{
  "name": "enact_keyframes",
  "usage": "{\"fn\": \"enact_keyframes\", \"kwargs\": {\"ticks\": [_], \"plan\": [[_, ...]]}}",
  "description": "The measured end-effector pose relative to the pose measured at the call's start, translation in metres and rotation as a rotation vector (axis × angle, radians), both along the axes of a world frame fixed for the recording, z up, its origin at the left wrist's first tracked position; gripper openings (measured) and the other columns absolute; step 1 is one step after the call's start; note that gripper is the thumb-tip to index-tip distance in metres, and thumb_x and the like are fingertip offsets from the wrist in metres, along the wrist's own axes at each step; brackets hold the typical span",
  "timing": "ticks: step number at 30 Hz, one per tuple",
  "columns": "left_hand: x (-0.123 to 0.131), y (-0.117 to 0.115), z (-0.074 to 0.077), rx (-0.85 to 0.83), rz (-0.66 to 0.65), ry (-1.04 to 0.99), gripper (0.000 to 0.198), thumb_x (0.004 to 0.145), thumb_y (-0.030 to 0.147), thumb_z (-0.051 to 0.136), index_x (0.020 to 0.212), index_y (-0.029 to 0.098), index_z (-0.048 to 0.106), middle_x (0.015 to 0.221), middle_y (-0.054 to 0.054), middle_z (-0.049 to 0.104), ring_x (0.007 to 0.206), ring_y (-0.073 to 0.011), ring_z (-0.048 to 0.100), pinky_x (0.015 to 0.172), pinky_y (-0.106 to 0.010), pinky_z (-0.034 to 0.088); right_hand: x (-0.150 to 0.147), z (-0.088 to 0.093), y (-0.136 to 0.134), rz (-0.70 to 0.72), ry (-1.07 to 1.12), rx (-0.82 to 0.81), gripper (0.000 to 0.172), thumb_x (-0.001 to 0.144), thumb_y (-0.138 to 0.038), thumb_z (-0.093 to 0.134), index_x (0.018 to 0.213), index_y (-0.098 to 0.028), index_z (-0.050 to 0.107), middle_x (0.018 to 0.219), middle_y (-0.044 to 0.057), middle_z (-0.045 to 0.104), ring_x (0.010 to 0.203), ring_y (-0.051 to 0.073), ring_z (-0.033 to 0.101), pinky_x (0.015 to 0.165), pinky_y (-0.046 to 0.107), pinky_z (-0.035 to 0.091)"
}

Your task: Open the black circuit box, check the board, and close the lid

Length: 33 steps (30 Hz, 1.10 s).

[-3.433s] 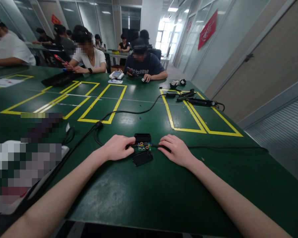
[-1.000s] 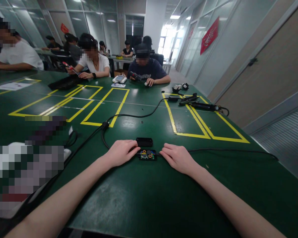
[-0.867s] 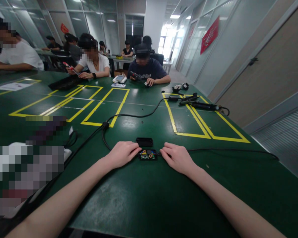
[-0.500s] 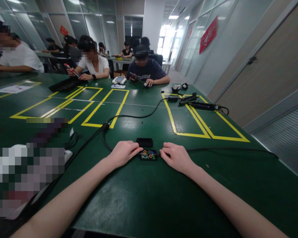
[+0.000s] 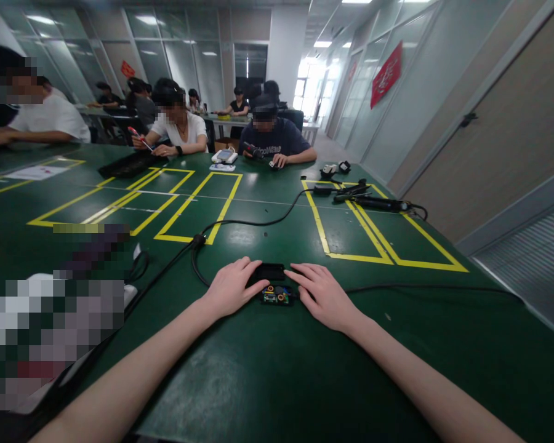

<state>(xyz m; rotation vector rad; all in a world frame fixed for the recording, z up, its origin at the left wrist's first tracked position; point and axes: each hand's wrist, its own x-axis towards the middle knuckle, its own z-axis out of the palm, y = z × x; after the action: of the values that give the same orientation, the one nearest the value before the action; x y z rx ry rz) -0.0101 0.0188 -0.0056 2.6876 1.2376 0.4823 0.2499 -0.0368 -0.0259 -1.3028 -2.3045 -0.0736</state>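
A small black case half with a green circuit board (image 5: 277, 296) in it lies on the table between my hands, its copper coils and coloured wires showing. Just beyond it is the black plastic cover (image 5: 272, 271), hollow side up. My left hand (image 5: 233, 288) reaches over the cover's left end with fingers stretched and thumb apart, the thumb tip near the board's left end. On the other side, my right hand (image 5: 325, 296) has its fingers spread, the index fingertip at the cover's right end. Neither hand has lifted anything.
A black cable (image 5: 258, 221) curves across the green table (image 5: 277, 375), and another cable (image 5: 434, 287) runs right. Yellow tape (image 5: 360, 258) marks rectangles. A black tool-like device (image 5: 381, 203) lies at the far right. Co-workers sit across the table.
Both hands have shifted from the ends of the circuit-board case to the cover beyond it, and their fingers have spread out. The view has tilted slightly.
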Motion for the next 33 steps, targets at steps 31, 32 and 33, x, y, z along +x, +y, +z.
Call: {"fn": "enact_keyframes", "kwargs": {"ticks": [31,32,33], "plan": [[-0.006,-0.003,0.002,0.0,-0.286,-0.163,0.019,0.1,0.039,0.064,0.101,0.02,0.067,0.1,-0.004,0.067,0.085,-0.0174,0.066,0.072,-0.026,0.05,-0.006,-0.002,-0.001,0.14,0.606,-0.176,0.035,0.096,-0.017,0.059,0.129,-0.027,0.067,0.121,0.009,0.066,0.088,0.017,0.072,0.084,0.035,0.065],[-0.006,-0.003,0.003,0.001,-0.286,-0.159,0.019,0.1,0.038,0.064,0.1,0.019,0.067,0.1,-0.004,0.067,0.084,-0.0172,0.066,0.071,-0.026,0.05,-0.006,-0.003,-0.001,0.137,0.589,-0.167,0.035,0.096,-0.017,0.059,0.128,-0.026,0.068,0.121,0.009,0.066,0.089,0.018,0.071,0.084,0.035,0.065],[-0.007,-0.004,0.005,0.0,-0.288,-0.155,0.019,0.1,0.038,0.063,0.1,0.02,0.068,0.099,-0.004,0.067,0.084,-0.017,0.066,0.071,-0.026,0.05,-0.006,-0.003,-0.001,0.132,0.571,-0.158,0.034,0.096,-0.017,0.059,0.127,-0.026,0.069,0.121,0.009,0.066,0.091,0.018,0.071,0.085,0.036,0.064]]}}
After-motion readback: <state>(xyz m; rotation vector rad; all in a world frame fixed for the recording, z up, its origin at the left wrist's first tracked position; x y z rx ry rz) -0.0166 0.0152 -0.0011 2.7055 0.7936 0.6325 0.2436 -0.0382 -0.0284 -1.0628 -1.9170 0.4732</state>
